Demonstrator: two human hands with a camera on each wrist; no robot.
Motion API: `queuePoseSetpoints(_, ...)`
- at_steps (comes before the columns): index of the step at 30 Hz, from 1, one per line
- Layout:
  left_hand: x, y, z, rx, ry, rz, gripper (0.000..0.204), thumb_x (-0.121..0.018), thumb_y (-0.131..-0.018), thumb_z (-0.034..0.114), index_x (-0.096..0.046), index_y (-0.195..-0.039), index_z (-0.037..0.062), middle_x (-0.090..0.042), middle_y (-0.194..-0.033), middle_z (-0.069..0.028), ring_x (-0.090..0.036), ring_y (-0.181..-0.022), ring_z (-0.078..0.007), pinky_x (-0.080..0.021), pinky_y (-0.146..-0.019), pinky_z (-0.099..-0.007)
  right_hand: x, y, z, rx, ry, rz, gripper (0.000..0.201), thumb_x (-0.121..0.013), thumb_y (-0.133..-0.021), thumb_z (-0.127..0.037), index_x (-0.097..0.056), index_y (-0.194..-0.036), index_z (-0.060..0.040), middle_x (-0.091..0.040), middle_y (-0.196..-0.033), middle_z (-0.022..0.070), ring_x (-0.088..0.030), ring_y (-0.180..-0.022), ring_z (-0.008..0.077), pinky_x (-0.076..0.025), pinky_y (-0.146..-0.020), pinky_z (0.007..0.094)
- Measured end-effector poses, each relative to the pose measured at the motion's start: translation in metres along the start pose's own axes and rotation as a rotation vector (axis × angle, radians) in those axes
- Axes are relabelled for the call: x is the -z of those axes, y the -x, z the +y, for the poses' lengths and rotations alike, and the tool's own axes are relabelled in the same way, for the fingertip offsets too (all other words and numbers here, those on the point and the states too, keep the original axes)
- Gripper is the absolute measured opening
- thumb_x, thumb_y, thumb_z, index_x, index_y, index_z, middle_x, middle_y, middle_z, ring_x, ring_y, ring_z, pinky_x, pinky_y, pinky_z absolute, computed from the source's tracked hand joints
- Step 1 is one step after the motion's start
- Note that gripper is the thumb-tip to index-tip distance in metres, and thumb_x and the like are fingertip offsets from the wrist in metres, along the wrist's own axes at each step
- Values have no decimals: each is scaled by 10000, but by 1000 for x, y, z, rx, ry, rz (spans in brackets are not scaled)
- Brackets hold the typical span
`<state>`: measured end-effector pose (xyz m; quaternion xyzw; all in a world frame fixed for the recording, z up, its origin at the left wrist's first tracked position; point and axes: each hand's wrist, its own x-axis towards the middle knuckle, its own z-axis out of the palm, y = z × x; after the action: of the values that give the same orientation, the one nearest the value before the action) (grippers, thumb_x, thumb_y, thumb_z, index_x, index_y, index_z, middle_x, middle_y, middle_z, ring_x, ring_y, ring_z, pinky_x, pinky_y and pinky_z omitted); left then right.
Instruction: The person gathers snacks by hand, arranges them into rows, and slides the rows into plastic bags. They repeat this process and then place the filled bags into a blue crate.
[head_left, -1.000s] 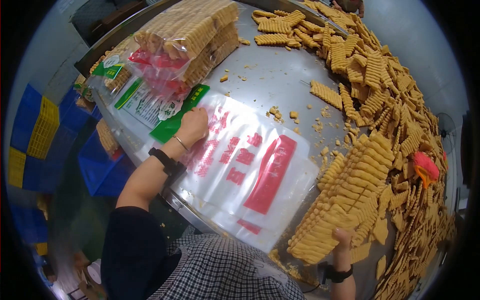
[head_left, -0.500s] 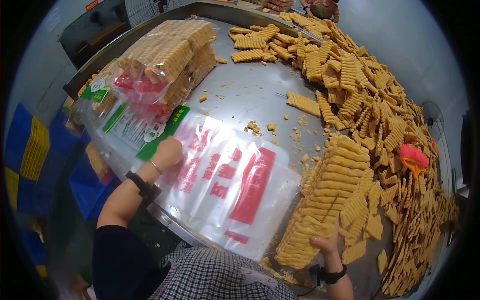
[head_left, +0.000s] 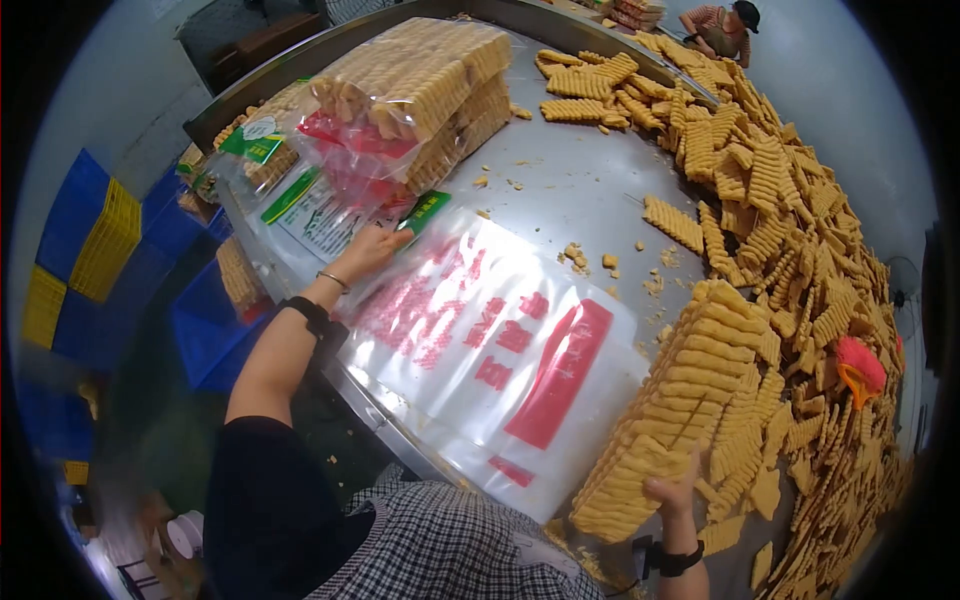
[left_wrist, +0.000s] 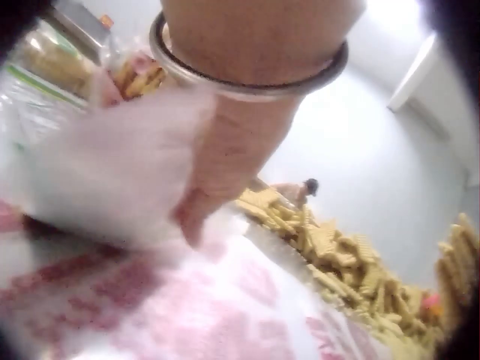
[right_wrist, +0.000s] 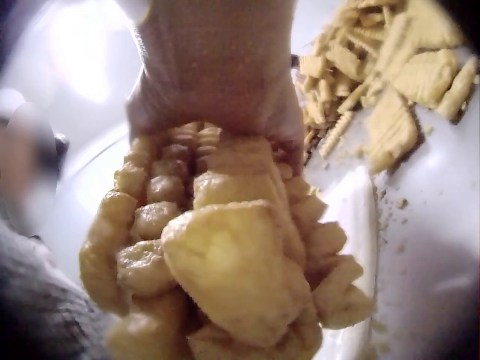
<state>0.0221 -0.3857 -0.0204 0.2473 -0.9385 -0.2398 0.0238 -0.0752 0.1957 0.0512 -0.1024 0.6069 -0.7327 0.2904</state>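
Note:
In the head view, my left hand (head_left: 370, 252) pinches the upper left edge of a clear plastic bag (head_left: 455, 335) with red print, the top one of a flat pile. The left wrist view has a pale flap of the film (left_wrist: 127, 172) raised beside the left hand (left_wrist: 236, 142). At lower right, my right hand (head_left: 675, 490) grips the near end of a long stack of ridged yellow biscuits (head_left: 675, 390). Close up, the stack's end biscuits (right_wrist: 232, 262) spread below the right hand (right_wrist: 217, 75); its fingertips are hidden.
A big heap of loose biscuits (head_left: 770, 210) runs along the right side of the metal table (head_left: 570, 160). Filled bags (head_left: 420, 75) stand at the back left, near a green-and-white bag (head_left: 310, 205). A pink-and-orange object (head_left: 860, 370) lies on the heap. Another person (head_left: 725, 32) is at the far end.
My left hand has moved up along the bag's edge, lifting film that now covers much of the green strip. The right hand keeps its grip on the biscuit stack. The head view has shifted.

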Motion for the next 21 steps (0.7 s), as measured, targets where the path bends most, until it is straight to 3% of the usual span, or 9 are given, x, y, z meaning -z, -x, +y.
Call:
queuePoseSetpoints(2, 0, 5, 5, -2, 470, 98, 433, -531, -973, 344, -521, -697, 11, -461, -563, -50, -440, -450, -154, -378, -455, -339, -9, -8, -6, -15, 12, -34, 1040, -842, -612, -135, -227, -1441, -11, -516, -1261, 151, -577, -1108, 270, -505, -919, 378)
queuePoseSetpoints(3, 3, 10, 4, 169, 669, -59, 385, -456, -1006, 313, -532, -758, 28, -484, -581, -19, -465, -437, -140, -359, -418, -316, -13, -12, -9, -26, 25, -62, 1030, -838, -614, -146, -235, -1439, -14, -521, -1257, 147, -579, -1107, 268, -506, -918, 374)
queuePoseSetpoints(7, -8, 3, -8, 216, 743, -141, 345, -504, -956, 270, -561, -745, 3, -556, -599, -32, -531, -493, -155, -406, -456, -341, -22, -20, -12, -40, 20, -61, 1005, -825, -619, -164, -254, -1432, -15, -530, -1248, 138, -582, -1104, 259, -502, -919, 366)
queuePoseSetpoints(9, -9, -5, -11, 420, 488, 256, 238, -495, -938, 189, -571, -815, -1, -613, -644, -131, -620, -558, -270, -461, -510, -398, -22, -24, -9, -78, -20, -101, 980, -816, -620, -166, -274, -1423, -18, -529, -1250, 133, -580, -1107, 251, -495, -929, 363)
queuePoseSetpoints(10, -11, -10, -16, 421, 489, 256, 238, -495, -938, 189, -571, -815, -1, -613, -644, -131, -620, -558, -270, -461, -510, -398, -23, -26, -8, -79, -18, -101, 980, -816, -620, -166, -274, -1423, -18, -529, -1250, 133, -580, -1107, 251, -495, -929, 363)
queuePoseSetpoints(12, -15, -20, -26, 195, -52, 793, 173, -507, -913, 150, -568, -846, 3, -625, -708, -236, -624, -655, -405, -470, -582, -483, -24, -28, -8, -103, -21, -98, 975, -818, -611, -149, -284, -1417, -18, -525, -1261, 135, -577, -1112, 248, -492, -931, 367)
queuePoseSetpoints(16, 7, 16, 46, 25, 15, 636, 202, -516, -926, 204, -555, -876, 11, -607, -747, -271, -585, -736, -473, -452, -636, -536, -40, -32, -17, -92, -7, -143, 976, -818, -607, -142, -288, -1416, -12, -521, -1272, 138, -571, -1128, 250, -485, -944, 363)
queuePoseSetpoints(18, 11, 38, 74, -116, 111, 530, 203, -507, -934, 235, -540, -887, 40, -602, -689, -242, -598, -694, -454, -446, -613, -547, -46, -38, -20, -165, -41, -321, 999, -829, -596, -143, -284, -1421, -5, -514, -1292, 134, -554, -1160, 252, -460, -980, 367)
queuePoseSetpoints(21, 21, 83, 124, -48, 49, 275, 207, -515, -950, 237, -538, -864, 49, -578, -681, -233, -577, -665, -447, -421, -584, -514, -66, -43, -29, -231, -4, -510, 1061, -837, -600, -172, -238, -1460, -6, -471, -1354, 137, -495, -1237, 254, -398, -1045, 375)
